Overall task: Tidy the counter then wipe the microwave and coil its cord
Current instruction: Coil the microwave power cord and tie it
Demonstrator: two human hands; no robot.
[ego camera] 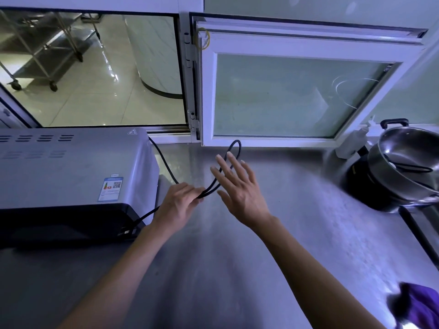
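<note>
1. Left hand (178, 205) pinches the black cord (234, 148) where two strands meet, just right of the microwave (71, 167). Right hand (237, 186) is spread wide, fingers straight, holding nothing, lying against the loop.
2. Cord leaves the microwave's rear, runs forward to the pinch; another strand drops toward the microwave's front corner. Plug end too dark to make out.
3. Loop is a narrow oval raised off the worktop (285, 233); its long axis runs from the pinch up and right toward the white window frame (206, 96).
4. Risk: the pinch is light, so the loop could slip and spring open.
5. Risk: pulling hard could tug the microwave or kink the cord.
6. Purple cloth (418, 305) lies well apart, near right.
</note>
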